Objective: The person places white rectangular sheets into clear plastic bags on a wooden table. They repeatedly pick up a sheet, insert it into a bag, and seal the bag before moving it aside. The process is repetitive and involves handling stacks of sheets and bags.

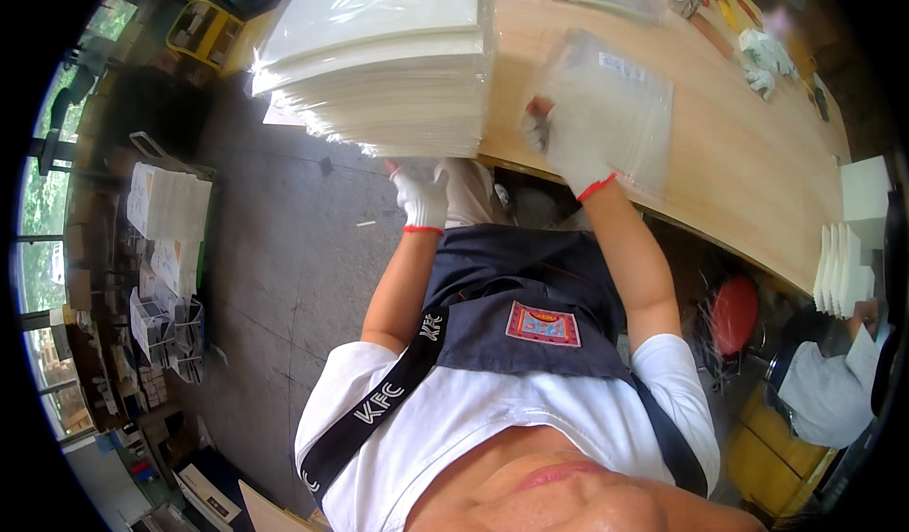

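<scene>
Plastic bags [644,120], clear and piled flat, lie on the wooden counter [757,177] beneath the gloved right hand [573,144]. Its fingers curl near the pile's left side; whether they grip a bag, I cannot tell. The gloved left hand [421,196] is at the near edge of a tall stack of white sheets [407,87], its grip unclear. Crumpled white gloves [765,57] lie farther right.
</scene>
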{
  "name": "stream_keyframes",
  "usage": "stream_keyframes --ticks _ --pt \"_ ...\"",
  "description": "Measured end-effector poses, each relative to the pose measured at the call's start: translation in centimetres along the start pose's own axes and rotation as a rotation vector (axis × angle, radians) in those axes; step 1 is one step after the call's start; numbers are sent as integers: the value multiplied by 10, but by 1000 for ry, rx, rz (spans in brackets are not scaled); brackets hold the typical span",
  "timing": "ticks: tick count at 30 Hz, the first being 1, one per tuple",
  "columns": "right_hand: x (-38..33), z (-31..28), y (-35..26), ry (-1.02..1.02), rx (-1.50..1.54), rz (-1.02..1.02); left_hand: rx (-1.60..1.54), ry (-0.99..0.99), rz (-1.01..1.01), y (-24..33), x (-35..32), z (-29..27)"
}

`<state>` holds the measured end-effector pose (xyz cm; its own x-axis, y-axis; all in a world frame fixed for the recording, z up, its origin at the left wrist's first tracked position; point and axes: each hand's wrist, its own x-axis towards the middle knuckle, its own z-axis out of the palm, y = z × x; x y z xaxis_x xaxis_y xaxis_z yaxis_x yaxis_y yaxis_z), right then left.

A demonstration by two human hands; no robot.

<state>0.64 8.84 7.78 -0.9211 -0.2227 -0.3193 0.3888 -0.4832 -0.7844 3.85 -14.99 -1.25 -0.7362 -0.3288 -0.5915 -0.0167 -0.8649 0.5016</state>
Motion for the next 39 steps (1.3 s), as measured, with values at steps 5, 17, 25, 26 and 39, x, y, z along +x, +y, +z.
stream_keyframes --ticks 5,17,25,26,39 --pt "-13 -22 66 39 118 139 80 -242 95 -16 3 22" --pt "-11 124 -122 -317 -948 -1017 9 -58 -9 -3 -28 51" --pt "-32 138 -113 -299 -1365 -1117 89 -141 69 -10 -7 52" --pt "-28 142 -113 -277 -1333 -1106 62 -158 81 -10 2 54" --pt "39 124 -122 -329 -1108 -1115 850 -153 304 -3 13 81"
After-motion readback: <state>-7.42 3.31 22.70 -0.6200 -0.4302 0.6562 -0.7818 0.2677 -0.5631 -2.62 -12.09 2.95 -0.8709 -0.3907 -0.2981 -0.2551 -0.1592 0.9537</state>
